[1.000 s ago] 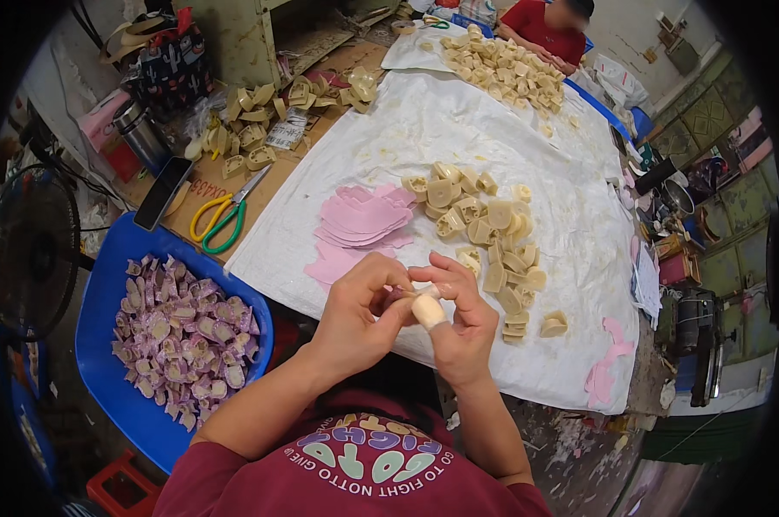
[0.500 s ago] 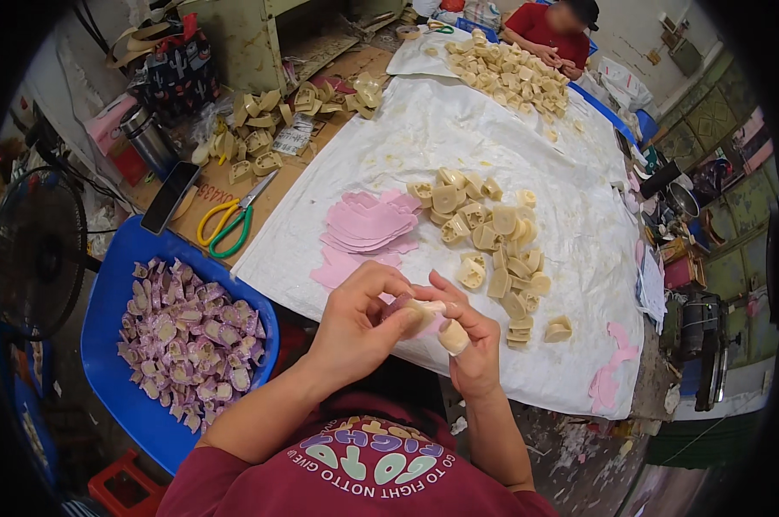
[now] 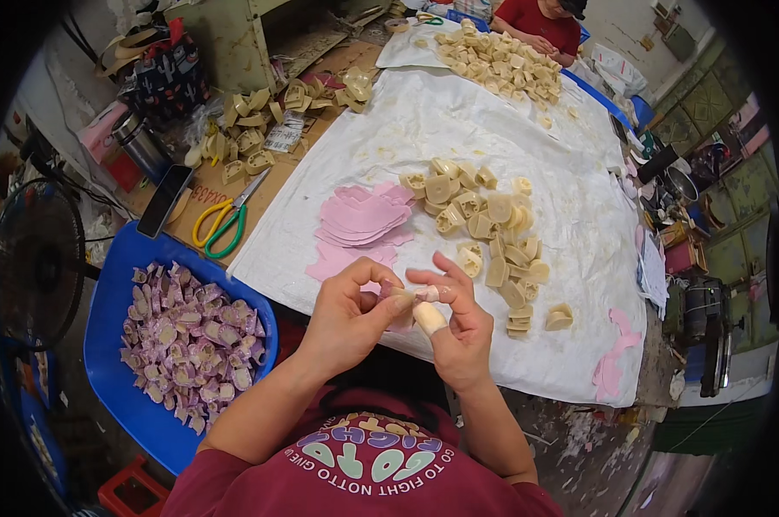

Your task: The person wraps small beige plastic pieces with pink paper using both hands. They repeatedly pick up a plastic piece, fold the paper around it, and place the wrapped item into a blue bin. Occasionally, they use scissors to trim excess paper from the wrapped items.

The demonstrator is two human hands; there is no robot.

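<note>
My left hand [image 3: 346, 310] pinches a small beige moulded piece, probably a shoe heel, with pink material [image 3: 398, 324] on it, over the table's near edge. My right hand [image 3: 462, 332] meets it from the other side, thumb and forefinger closing on the same piece. Pale covers wrap the right thumb [image 3: 431, 319] and forefinger tip. Fingers hide most of the held piece. Just beyond lies a stack of pink cut sheets [image 3: 363, 215]. Loose beige moulded pieces [image 3: 484, 220] are heaped to its right. At my left, a blue tub [image 3: 114, 409] holds many pink-covered pieces [image 3: 191, 336].
White sheeting [image 3: 338, 172] covers the table. Scissors [image 3: 226, 220], a phone [image 3: 165, 200] and a steel flask [image 3: 141, 145] lie or stand at left, beside a fan [image 3: 36, 250]. Pink scraps [image 3: 615, 353] lie at right. A person in red [image 3: 540, 30] sits beyond a larger heap [image 3: 501, 65].
Both hands have shifted slightly left with the held piece. My right thumb and forefinger have come closer to the left fingertips. The view has tilted a little.
</note>
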